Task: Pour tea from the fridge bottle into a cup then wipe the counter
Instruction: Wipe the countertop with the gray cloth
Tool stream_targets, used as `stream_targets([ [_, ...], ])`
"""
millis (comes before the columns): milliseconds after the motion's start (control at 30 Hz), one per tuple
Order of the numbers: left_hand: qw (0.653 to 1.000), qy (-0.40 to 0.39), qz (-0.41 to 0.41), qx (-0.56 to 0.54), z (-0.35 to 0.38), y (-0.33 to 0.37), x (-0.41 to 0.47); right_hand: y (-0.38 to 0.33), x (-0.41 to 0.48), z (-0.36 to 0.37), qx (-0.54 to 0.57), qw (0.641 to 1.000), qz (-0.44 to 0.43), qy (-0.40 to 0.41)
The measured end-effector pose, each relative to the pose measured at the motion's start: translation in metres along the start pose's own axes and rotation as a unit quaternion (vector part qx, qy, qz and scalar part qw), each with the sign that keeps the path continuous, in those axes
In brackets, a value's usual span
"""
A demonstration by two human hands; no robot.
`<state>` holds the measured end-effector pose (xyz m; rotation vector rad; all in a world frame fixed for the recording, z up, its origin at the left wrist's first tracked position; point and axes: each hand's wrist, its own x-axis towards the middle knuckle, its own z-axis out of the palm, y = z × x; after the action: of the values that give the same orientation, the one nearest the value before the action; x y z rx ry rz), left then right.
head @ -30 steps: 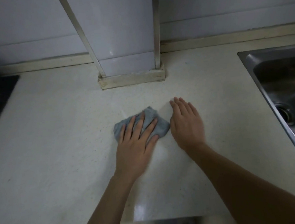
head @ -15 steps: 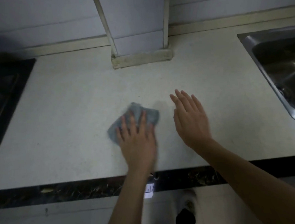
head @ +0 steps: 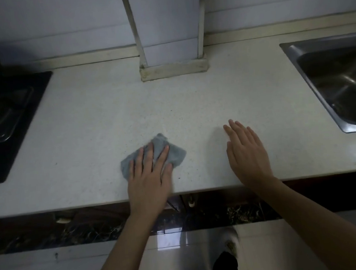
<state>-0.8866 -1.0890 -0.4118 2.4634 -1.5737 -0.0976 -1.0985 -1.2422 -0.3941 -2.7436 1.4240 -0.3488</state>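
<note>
- Counter [head: 212,93]: pale, running between a black hob [head: 33,116] and a steel sink [head: 294,49]. The grey cloth [head: 175,155] lies on it near the front edge.
- Left hand [head: 149,184] presses flat on the cloth, fingers straight and spread, not gripping.
- Right hand [head: 247,157] is flat and empty, well right of the cloth.
- Risk: under a flat press alone, the bunched cloth may slip free or slide off the front edge.
- Risk: a bunched cloth wipes narrowly, so patches may be missed.
</note>
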Motion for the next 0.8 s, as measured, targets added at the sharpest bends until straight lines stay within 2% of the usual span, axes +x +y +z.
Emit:
stream_targets([
  [100, 1.000, -0.012, -0.021, -0.001, 0.006, 0.028, 0.017, 0.009, -0.007, 0.005, 0.010, 1.000, 0.008, 0.001],
  [167, 0.999, -0.027, 0.017, 0.008, 0.011, 0.050, 0.026, 0.010, -0.008, 0.007, 0.031, 0.999, 0.022, 0.009],
  [267, 0.997, 0.000, 0.078, -0.010, 0.019, 0.074, 0.025, 0.010, -0.008, 0.009, 0.038, 0.999, 0.016, 0.012],
  [333, 0.993, 0.016, 0.114, -0.008, 0.024, 0.081, 0.019, 0.011, -0.009, 0.010, 0.041, 0.999, 0.016, 0.010],
  [467, 0.992, 0.022, 0.127, -0.005, 0.025, 0.079, 0.020, 0.011, -0.009, 0.009, 0.042, 0.999, 0.019, 0.009],
  [667, 0.986, -0.001, 0.168, -0.003, 0.028, 0.096, 0.045, 0.012, -0.007, 0.008, 0.068, 0.998, 0.007, 0.005],
  [733, 0.985, 0.004, 0.172, -0.003, 0.031, 0.105, 0.054, 0.024, -0.003, -0.002, 0.080, 0.997, 0.007, 0.018],
  [800, 0.984, 0.005, 0.175, -0.004, 0.033, 0.112, 0.060, 0.056, 0.003, -0.016, 0.068, 0.996, 0.046, 0.035],
])
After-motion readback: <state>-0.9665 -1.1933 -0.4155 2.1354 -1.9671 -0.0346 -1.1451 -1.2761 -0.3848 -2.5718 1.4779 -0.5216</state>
